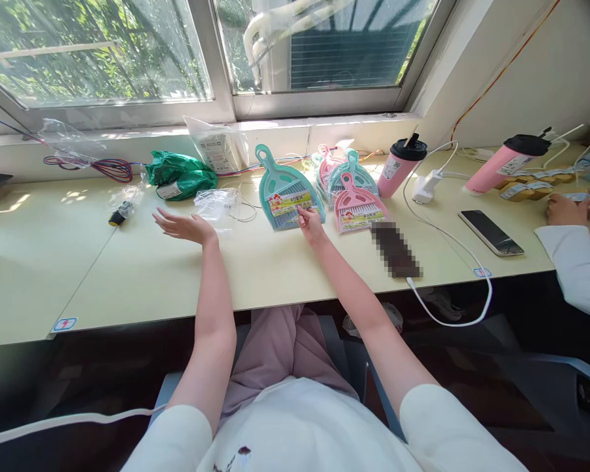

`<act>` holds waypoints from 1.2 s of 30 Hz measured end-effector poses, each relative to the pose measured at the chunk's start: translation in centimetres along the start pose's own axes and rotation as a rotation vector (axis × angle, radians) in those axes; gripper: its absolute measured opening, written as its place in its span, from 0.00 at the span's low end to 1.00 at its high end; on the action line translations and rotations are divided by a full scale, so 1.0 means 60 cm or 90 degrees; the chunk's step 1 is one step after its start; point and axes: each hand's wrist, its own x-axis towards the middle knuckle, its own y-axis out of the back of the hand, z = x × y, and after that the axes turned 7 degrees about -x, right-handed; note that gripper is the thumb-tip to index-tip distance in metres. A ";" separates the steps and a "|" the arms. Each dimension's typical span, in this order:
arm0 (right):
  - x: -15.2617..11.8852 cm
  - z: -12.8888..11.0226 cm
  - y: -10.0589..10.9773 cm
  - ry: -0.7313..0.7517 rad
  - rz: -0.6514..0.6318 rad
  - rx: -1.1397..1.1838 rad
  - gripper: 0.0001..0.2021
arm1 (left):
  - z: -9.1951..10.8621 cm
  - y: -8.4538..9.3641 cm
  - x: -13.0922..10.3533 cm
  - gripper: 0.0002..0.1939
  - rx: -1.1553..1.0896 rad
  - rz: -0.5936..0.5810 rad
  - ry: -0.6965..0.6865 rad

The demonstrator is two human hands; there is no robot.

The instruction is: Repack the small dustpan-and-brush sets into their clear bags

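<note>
A teal dustpan-and-brush set (284, 185) with a bright printed label stands tilted on the table (268, 275). At its lower right edge my right hand (311, 223) pinches it, fingers closed. My left hand (185, 227) hangs over the table to the left, palm turned up and fingers spread, holding nothing. Just behind that hand lies clear plastic wrapping (217, 206). Right of the held set are a pink dustpan set (358, 208) and another teal one (353, 180), with a further pink one (326, 164) partly hidden behind.
Along the back lie a green plastic bag (179, 174) and a clear packet (219, 152). To the right are pink cups (396, 167), a white charger (427, 187), cables, a blurred-out device (396, 250) and a phone (490, 232). Another person's hand (568, 211) works at far right.
</note>
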 end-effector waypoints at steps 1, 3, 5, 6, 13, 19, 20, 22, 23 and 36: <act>0.000 0.000 0.000 0.009 -0.003 -0.010 0.23 | 0.016 -0.006 -0.014 0.33 0.009 0.051 -0.107; -0.002 0.003 -0.002 0.025 -0.023 -0.043 0.19 | 0.044 -0.029 -0.043 0.28 -0.100 -0.035 -0.227; -0.006 0.006 -0.007 0.035 -0.066 -0.087 0.16 | 0.059 -0.061 -0.073 0.26 -0.280 -0.270 -0.148; -0.009 0.006 -0.009 0.038 -0.088 -0.110 0.15 | 0.062 -0.077 -0.087 0.27 -0.351 -0.386 -0.070; -0.023 -0.039 -0.004 0.005 -0.178 -0.352 0.14 | 0.026 -0.122 -0.086 0.24 -0.514 -0.414 0.176; -0.033 -0.077 0.034 0.000 -0.331 -0.675 0.06 | -0.008 -0.094 -0.024 0.19 -0.540 -0.258 0.232; -0.036 -0.077 0.036 0.001 -0.346 -0.752 0.05 | -0.011 -0.092 -0.021 0.18 -0.537 -0.257 0.241; -0.040 -0.073 0.036 0.047 -0.338 -0.869 0.08 | -0.014 -0.090 -0.022 0.17 -0.531 -0.268 0.259; -0.042 -0.071 0.033 0.096 -0.311 -0.903 0.11 | -0.014 -0.091 -0.026 0.16 -0.530 -0.279 0.265; -0.072 -0.019 -0.031 0.481 0.043 -1.131 0.21 | 0.041 -0.119 -0.143 0.23 -0.406 -0.681 0.118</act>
